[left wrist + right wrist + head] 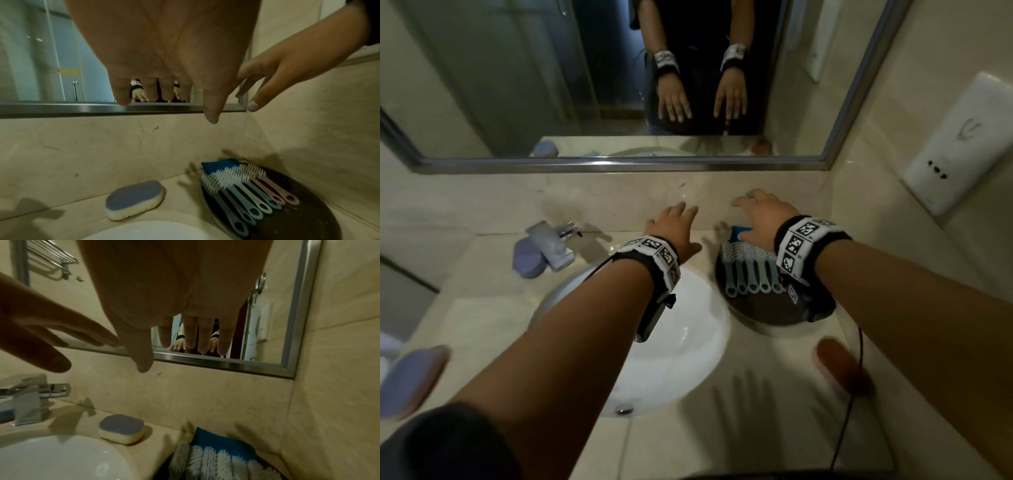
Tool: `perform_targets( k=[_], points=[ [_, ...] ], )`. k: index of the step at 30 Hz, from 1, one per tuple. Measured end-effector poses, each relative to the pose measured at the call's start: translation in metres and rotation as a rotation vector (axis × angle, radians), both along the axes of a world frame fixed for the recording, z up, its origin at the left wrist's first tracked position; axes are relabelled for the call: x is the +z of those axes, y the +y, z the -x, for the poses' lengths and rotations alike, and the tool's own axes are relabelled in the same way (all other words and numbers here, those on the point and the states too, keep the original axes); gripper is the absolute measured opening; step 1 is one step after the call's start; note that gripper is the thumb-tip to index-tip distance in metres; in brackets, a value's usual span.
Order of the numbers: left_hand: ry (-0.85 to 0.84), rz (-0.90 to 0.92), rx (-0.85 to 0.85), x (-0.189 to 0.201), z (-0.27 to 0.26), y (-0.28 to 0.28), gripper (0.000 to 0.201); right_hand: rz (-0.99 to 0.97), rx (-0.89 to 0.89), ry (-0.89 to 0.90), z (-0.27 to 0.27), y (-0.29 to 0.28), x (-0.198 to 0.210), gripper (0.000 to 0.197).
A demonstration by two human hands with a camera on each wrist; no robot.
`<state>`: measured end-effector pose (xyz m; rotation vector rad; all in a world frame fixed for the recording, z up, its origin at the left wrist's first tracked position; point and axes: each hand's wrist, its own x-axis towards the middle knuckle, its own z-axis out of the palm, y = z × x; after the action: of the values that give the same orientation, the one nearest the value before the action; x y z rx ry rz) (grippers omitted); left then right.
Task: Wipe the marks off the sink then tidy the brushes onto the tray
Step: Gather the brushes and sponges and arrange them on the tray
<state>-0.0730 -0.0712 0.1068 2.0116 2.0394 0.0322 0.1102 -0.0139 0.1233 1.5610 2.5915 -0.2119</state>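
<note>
Both hands (pixel 674 229) (pixel 763 219) spread, holding nothing, brushes (pixel 246 190) on tray (pixel 298 224) below right fingers (pixel 189 337)

No legible text anywhere

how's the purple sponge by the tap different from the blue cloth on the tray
The purple sponge is a thick rounded oval pad with a purple top over a cream base; the blue cloth is thin, flat and all blue. The sponge lies alone on the counter beside the sink; the cloth sits at the back of the dark tray, partly under the brushes' white bristles. Neither is held.
</note>
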Motion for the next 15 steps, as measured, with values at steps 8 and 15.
perform_targets(
  k=[8, 15],
  points=[
    [0.005, -0.071, 0.076, 0.003, 0.111, -0.076, 0.078, -0.009, 0.035, 0.026, 0.112, -0.056, 0.016, 0.069],
    [0.03, -0.078, 0.171, -0.005, 0.24, -0.169, 0.077, 0.03, 0.108, 0.06, 0.233, -0.124, 0.005, 0.065]
  ],
)
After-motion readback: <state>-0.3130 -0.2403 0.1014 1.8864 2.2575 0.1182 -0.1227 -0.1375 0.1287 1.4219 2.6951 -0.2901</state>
